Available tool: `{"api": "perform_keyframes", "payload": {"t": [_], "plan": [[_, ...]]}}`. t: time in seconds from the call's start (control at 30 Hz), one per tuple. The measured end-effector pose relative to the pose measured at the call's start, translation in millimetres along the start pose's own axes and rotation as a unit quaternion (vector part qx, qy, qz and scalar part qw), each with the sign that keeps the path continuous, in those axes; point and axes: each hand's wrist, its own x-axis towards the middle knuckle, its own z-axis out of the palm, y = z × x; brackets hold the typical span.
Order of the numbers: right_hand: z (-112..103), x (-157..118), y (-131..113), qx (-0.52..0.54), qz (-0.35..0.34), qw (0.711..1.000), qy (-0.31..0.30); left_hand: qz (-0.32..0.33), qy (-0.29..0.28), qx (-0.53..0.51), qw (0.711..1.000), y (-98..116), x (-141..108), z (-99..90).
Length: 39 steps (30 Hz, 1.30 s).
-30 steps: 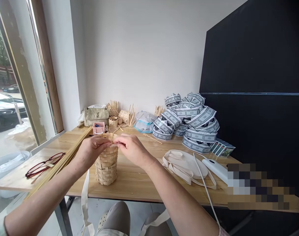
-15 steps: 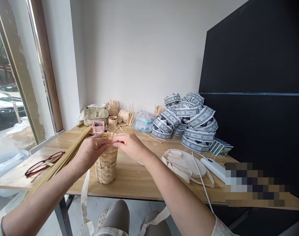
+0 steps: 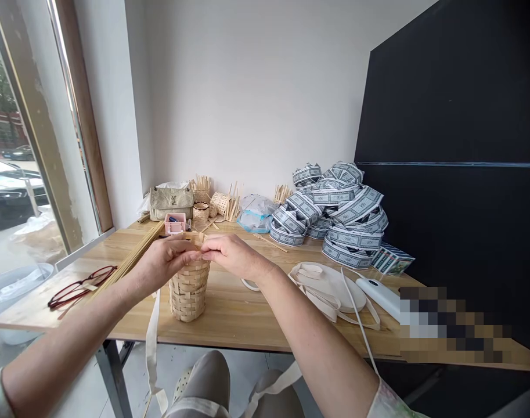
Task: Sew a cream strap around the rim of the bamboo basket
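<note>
A small woven basket (image 3: 188, 293) of pale wooden strips stands upright near the table's front edge. At its rim, my left hand (image 3: 171, 258) pinches the near side, the fingers pressed together. My right hand (image 3: 225, 252) pinches the same rim just beside it, with the fingertips of both hands almost touching. What lies between the fingertips is too small to make out. A cream fabric ribbon (image 3: 152, 337) hangs from below my left hand over the table edge, and part of it crosses my lap.
A bundle of thin strips (image 3: 129, 255) and red glasses (image 3: 82, 287) lie left. Behind are a pink box (image 3: 175, 223), a handbag (image 3: 172, 202) and small baskets (image 3: 201, 212). Patterned ribbon rolls (image 3: 352, 215) and a coil of cream ribbon (image 3: 321, 287) are on the right of the wooden table (image 3: 247, 325).
My hands stay at the basket's rim, with only slight finger movement. The view has shifted a little; the basket has hardly moved.
</note>
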Motion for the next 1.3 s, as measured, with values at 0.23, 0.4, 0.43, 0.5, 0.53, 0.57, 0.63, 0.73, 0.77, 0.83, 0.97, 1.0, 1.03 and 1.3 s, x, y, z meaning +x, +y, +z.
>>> {"api": "perform_keyframes", "payload": {"t": [0.23, 0.4, 0.43, 0.5, 0.53, 0.57, 0.63, 0.73, 0.77, 0.83, 0.97, 1.0, 1.03, 1.3], "plan": [[-1.9, -0.7, -1.6, 0.012, -0.01, 1.0, -0.011, -0.018, 0.068, 0.037, 0.997, 1.3, -3.7, 11.5], [0.0, -6.6, 0.9, 0.032, 0.019, 0.999, 0.007, -0.028, 0.097, 0.058, 0.993, 1.7, -8.7, 18.3], [0.5, -7.2, 1.9, 0.035, 0.025, 0.999, 0.013, -0.028, 0.102, 0.061, 0.993, 1.8, -9.5, 19.2], [0.7, -7.1, 3.5, 0.04, 0.03, 0.999, 0.017, -0.026, 0.108, 0.061, 0.992, 2.3, -10.6, 20.5], [0.2, -6.6, 3.9, 0.041, 0.03, 0.999, 0.015, -0.024, 0.108, 0.058, 0.992, 2.6, -10.7, 20.9], [-0.7, -5.9, 3.8, 0.042, 0.028, 0.999, 0.011, -0.022, 0.107, 0.054, 0.993, 3.2, -10.6, 21.2], [-3.7, -4.7, 1.8, 0.042, 0.025, 0.999, 0.0, -0.026, 0.099, 0.055, 0.993, 5.1, -9.8, 20.9], [-8.6, -4.1, -4.2, 0.042, 0.025, 0.999, -0.016, -0.047, 0.084, 0.07, 0.993, 10.4, -7.5, 18.3], [-9.7, -4.0, -5.9, 0.043, 0.026, 0.999, -0.019, -0.055, 0.078, 0.069, 0.993, 12.6, -6.5, 17.0], [-10.2, -3.5, -7.3, 0.044, 0.032, 0.998, -0.018, -0.073, 0.054, 0.073, 0.993, 17.3, -4.1, 14.2], [-6.7, -3.7, -5.6, 0.037, 0.046, 0.998, 0.022, -0.093, 0.02, 0.087, 0.992, 25.4, -0.9, 10.0], [-6.3, -5.7, -7.2, 0.035, 0.049, 0.998, 0.033, -0.097, 0.015, 0.09, 0.991, 27.0, -0.7, 9.5], [-6.4, -9.3, -11.1, 0.03, 0.051, 0.997, 0.05, -0.102, 0.013, 0.093, 0.99, 28.5, -0.7, 9.3], [33.5, -96.5, -82.6, 0.185, 0.067, 0.978, 0.061, -0.123, 0.024, 0.082, 0.989, 33.0, -0.7, 10.9]]}}
